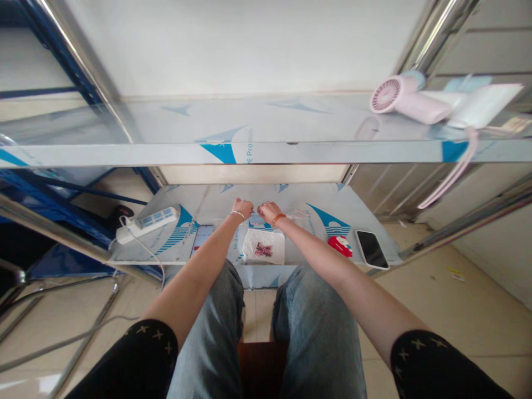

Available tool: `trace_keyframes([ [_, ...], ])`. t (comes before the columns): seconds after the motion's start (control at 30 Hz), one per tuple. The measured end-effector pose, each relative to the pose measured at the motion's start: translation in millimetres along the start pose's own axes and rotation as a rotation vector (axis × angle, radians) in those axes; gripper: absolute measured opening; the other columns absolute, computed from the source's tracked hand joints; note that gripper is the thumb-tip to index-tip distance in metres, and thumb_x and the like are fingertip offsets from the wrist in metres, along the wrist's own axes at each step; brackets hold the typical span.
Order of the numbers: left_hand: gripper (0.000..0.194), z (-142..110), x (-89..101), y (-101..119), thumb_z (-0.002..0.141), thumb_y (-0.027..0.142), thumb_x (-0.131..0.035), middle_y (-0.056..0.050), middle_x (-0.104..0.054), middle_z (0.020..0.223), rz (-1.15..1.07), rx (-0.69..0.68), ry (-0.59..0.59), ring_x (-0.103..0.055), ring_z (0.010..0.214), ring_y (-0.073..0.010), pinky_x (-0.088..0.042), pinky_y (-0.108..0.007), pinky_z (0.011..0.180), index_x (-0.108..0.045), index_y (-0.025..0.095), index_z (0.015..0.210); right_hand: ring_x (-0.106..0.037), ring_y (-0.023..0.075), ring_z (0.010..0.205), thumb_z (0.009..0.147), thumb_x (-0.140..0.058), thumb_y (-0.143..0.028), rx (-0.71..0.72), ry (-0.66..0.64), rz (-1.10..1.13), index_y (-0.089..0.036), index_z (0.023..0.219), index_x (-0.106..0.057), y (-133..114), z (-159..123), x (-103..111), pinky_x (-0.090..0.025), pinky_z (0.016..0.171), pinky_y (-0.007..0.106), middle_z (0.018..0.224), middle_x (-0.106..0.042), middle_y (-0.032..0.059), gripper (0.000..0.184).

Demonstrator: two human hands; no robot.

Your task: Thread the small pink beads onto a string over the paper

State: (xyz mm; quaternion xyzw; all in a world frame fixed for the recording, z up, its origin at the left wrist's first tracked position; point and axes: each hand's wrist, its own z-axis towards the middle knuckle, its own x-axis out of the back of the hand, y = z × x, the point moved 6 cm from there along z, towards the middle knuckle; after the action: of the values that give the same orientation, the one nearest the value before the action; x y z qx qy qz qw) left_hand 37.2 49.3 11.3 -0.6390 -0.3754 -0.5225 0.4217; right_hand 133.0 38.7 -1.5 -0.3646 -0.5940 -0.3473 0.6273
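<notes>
My left hand (pixel 244 208) and my right hand (pixel 268 211) are side by side above the lower metal shelf (pixel 216 202), a small gap between them. Both have their fingers curled closed in a pinch. Whatever is between the fingers is too small to make out. Just below them, a flat bluish item (pixel 260 223) lies on the shelf. Nearer to me is a white sheet like a tissue (pixel 251 244), with a small heap of dark red and pink bead-like pieces (pixel 263 250) on it. Something clear, like a plastic bag (pixel 300 215), lies beside my right wrist.
A lit phone (pixel 203 235) lies left of my forearm, near a white power strip (pixel 147 224) with its cable. To the right are a red-and-white pouch-like item (pixel 340 246) and a dark-screened phone (pixel 372 249). The upper shelf (pixel 174 154) crosses ahead, holding a pink handheld fan (pixel 409 100).
</notes>
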Motion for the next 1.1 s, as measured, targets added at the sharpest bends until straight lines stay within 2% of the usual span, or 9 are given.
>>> trace_keyframes([
  [0.27,0.025,-5,-4.0,8,0.089,0.016,-0.049,-0.010,-0.074,0.105,-0.005,-0.034,-0.038,-0.065,0.105,-0.0222,-0.041,-0.039,0.100,-0.073,0.020,0.095,-0.062,0.0234,0.104,0.094,-0.047,-0.015,0.049,-0.040,-0.076,-0.014,0.103,-0.075,-3,4,-8,-0.041,0.087,0.028,0.105,-0.071,0.0139,0.030],
  [0.47,0.021,-4,-7.0,8,0.088,0.020,-0.054,-0.008,-0.072,0.110,-0.044,-0.045,-0.056,-0.064,0.110,-0.0221,-0.041,-0.038,0.100,-0.073,0.022,0.096,-0.063,0.0204,0.099,0.092,-0.050,-0.016,-0.023,-0.032,-0.035,-0.017,0.102,-0.076,3,0,-3,-0.041,0.087,0.026,0.105,-0.071,0.0135,0.028],
  [0.67,0.023,-5,-2.6,7,0.091,0.020,-0.050,-0.010,-0.073,0.108,-0.081,-0.028,-0.041,-0.064,0.110,-0.0227,-0.041,-0.039,0.101,-0.072,0.020,0.098,-0.063,0.0198,0.101,0.094,-0.050,-0.021,-0.042,-0.037,-0.018,-0.017,0.106,-0.074,4,-3,1,-0.041,0.087,0.025,0.107,-0.070,0.0125,0.028],
  [0.83,0.024,-6,-0.1,10,0.093,0.021,-0.048,-0.011,-0.072,0.110,-0.039,-0.052,-0.042,-0.064,0.110,-0.0224,-0.039,-0.039,0.102,-0.072,0.018,0.098,-0.064,0.0212,0.103,0.094,-0.046,-0.017,-0.047,-0.069,-0.057,-0.015,0.108,-0.074,4,-1,0,-0.042,0.087,0.026,0.109,-0.070,0.0137,0.031],
  [1.1,0.021,0,-11.2,8,0.089,0.020,-0.054,-0.005,-0.071,0.113,-0.084,-0.034,-0.053,-0.062,0.112,-0.0205,-0.040,-0.037,0.102,-0.071,0.023,0.101,-0.065,0.0212,0.102,0.092,-0.050,-0.018,-0.073,-0.090,-0.044,-0.017,0.105,-0.076,9,-5,1,-0.043,0.087,0.025,0.107,-0.071,0.0127,0.029],
])
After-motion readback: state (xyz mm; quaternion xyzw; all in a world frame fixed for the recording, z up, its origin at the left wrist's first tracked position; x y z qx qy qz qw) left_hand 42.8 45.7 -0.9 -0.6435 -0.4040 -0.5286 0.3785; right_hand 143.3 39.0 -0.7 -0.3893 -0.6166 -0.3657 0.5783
